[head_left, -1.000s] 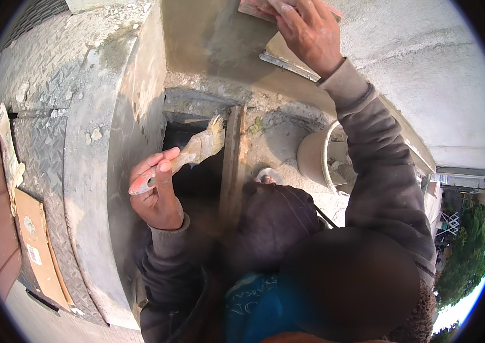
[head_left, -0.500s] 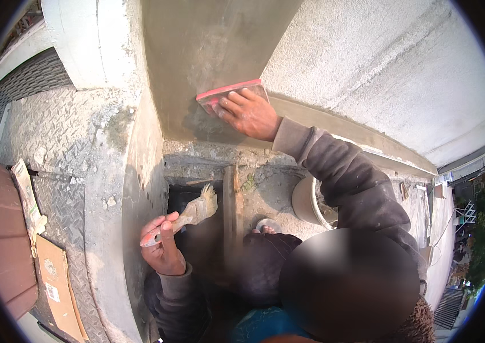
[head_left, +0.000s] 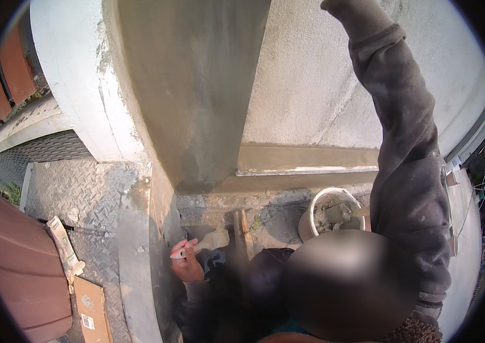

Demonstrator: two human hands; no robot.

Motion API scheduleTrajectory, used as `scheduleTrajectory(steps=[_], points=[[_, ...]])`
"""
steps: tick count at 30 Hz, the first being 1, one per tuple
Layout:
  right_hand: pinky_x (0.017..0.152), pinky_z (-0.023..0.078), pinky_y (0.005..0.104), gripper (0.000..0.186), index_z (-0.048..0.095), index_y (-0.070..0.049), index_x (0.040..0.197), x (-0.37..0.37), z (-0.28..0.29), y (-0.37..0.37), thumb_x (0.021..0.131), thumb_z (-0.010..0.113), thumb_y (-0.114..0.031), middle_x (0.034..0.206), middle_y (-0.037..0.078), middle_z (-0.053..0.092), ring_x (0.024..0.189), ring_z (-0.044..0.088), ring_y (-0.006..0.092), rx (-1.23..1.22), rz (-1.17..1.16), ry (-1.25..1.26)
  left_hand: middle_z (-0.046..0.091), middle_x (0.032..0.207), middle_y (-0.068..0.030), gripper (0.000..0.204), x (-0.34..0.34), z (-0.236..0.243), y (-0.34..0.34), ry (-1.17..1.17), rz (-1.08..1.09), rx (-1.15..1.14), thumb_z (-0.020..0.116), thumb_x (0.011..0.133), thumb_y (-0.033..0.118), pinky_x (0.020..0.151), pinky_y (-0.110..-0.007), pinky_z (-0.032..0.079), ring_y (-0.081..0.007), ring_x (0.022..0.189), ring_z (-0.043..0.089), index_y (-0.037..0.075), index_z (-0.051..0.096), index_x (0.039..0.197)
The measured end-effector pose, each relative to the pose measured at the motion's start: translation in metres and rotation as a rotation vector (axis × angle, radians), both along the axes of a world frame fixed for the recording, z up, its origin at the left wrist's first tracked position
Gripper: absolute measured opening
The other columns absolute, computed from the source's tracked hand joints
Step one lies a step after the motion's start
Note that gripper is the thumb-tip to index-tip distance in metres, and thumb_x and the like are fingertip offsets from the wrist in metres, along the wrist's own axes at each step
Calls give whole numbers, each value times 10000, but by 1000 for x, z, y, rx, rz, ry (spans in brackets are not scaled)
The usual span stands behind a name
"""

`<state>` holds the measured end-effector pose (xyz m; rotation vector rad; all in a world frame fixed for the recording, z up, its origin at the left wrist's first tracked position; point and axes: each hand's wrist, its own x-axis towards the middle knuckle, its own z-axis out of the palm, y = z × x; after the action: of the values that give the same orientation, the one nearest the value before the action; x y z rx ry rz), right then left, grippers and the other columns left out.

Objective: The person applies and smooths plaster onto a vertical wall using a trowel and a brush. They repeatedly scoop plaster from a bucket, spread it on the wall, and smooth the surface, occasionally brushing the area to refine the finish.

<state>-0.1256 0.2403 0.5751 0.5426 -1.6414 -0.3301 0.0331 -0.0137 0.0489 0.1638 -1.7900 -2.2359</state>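
My left hand [head_left: 190, 266] is closed round the handle of a wide paintbrush [head_left: 214, 239], low beside the side wall. Its pale bristles point right, over a dark gap by the ground. Above it rises a strip of smooth, damp-looking grey plaster [head_left: 191, 86]. My right arm, in a dark dusty sleeve [head_left: 399, 103], reaches up along the rough white wall [head_left: 311, 74]. The right hand lies beyond the top edge, so what it holds is hidden.
A pale bucket [head_left: 306, 224] of grey mortar stands right of a wooden board [head_left: 243, 231]. Left are a concrete ledge [head_left: 137, 268], a patterned metal plate [head_left: 65, 188], flattened cardboard [head_left: 94, 308] and a brown bin-like thing [head_left: 14, 257]. A dark blurred shape covers the lower middle.
My right arm has swung up and right, taking the red-edged float off the plaster and out of sight. The left hand with the paintbrush appears lower and farther right. The view has shifted.
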Motion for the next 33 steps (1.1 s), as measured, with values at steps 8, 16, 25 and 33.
scheduleTrajectory(steps=[8, 16, 25, 33], points=[[846, 442, 352, 386, 652, -53, 1212, 2, -356, 22, 851, 599, -180, 1110, 36, 591, 1062, 566, 203, 653, 0, -715, 712, 923, -189, 274, -16, -28, 8, 16, 37, 74, 622, 977, 156, 636, -306, 618, -237, 815, 719, -68, 556, 1121], [883, 390, 400, 226, 729, -168, 1084, -29, -5, -11, 862, 700, -193, 1027, 6, 631, 1019, 589, 180, 72, 31, 31, 709, 920, -189, 240, -31, -72, -2, -60, 33, 9, 614, 968, 122, 612, -293, 615, -220, 788, 718, -57, 552, 1115], [926, 421, 352, 262, 772, -164, 1098, -11, 144, -35, 851, 728, -240, 1010, 39, 710, 1006, 645, 204, -232, -59, -77, 708, 892, -160, 251, -54, -83, 31, -61, 63, 54, 622, 954, 125, 598, -279, 603, -209, 755, 710, -38, 553, 1131], [862, 447, 392, 253, 644, -119, 1116, 9, -198, 5, 869, 613, -165, 1033, 25, 586, 1044, 586, 197, 444, 7, -400, 731, 841, -146, 238, -58, -73, 48, 105, 43, 199, 667, 918, 126, 540, -254, 571, -188, 701, 710, -32, 598, 1082]])
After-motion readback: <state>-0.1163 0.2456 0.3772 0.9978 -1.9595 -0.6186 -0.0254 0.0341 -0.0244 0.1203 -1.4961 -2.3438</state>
